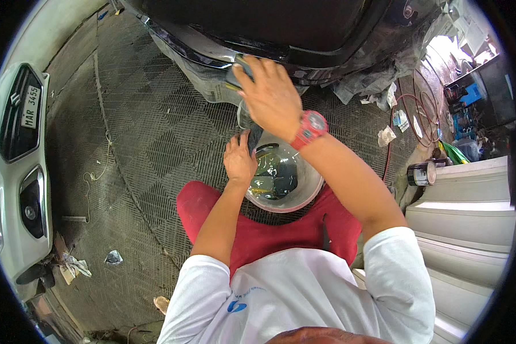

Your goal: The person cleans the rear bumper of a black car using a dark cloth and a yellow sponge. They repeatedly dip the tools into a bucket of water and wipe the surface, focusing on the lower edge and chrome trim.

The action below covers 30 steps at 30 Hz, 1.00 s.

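Working from afar, I see the block (234, 77) just short of twelve o'clock, against the lower edge of the dark bumper (183, 41). Its long axis seems to run from about one to seven o'clock, though fingers hide part of it. It looks dark grey with yellow-green edges. My right hand (274, 98) covers it from the five o'clock side, fingers bent and closed on it. My left hand (239, 160), near centre, has thumb and fingers drawn in around a dark grey piece (256, 136) beside the pale basin (314, 183).

The bumper bounds me at twelve, masking sheet (209, 86) hanging beneath; red-trousered knees (198, 203) flank the basin below. Patterned floor (129, 109) spreads wide towards ten, a white car (37, 137) edging it at nine; red hose (413, 106) coils at two.
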Tool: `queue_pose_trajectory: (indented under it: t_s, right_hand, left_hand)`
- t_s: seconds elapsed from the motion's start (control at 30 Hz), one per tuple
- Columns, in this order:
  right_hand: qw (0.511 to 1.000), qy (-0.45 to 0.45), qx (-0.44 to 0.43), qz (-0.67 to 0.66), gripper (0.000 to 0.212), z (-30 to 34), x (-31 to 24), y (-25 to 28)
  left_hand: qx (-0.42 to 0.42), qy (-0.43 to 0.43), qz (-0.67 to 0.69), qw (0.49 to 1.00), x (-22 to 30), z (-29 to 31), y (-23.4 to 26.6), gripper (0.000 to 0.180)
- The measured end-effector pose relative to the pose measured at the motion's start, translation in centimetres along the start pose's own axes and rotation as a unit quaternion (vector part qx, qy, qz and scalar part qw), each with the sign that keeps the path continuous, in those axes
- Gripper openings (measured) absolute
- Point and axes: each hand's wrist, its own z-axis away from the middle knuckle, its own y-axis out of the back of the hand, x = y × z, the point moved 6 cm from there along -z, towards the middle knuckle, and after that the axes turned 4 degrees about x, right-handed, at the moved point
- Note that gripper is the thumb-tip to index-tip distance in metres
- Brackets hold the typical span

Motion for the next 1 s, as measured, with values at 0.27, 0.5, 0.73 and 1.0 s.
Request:
queue_pose_trajectory:
  t_s: [0.27, 0.5, 0.73, 1.0]
  right_hand:
    - [1.000, -0.002, 0.013, 0.022, 0.055, 3.9, 2.7, 3.1]
    - [1.000, 0.007, 0.000, -0.015, 0.057, 1.1, 1.8, 1.8]
    - [1.000, -0.008, 0.025, -0.002, 0.053, 0.2, 0.8, 0.9]
    - [1.000, -0.018, 0.016, -0.018, 0.058, 2.8, 2.1, 2.6]
  left_hand:
    - [0.011, -0.006, 0.020, 1.000, -0.2, -0.5, -0.1, 0.075]
    - [0.005, 0.006, 0.008, 1.000, -0.9, 0.5, 0.1, 0.076]
    - [0.007, -0.012, 0.026, 1.000, -0.2, -0.1, -0.2, 0.076]
    - [-0.001, -0.003, 0.016, 1.000, -0.1, -0.3, 0.1, 0.075]
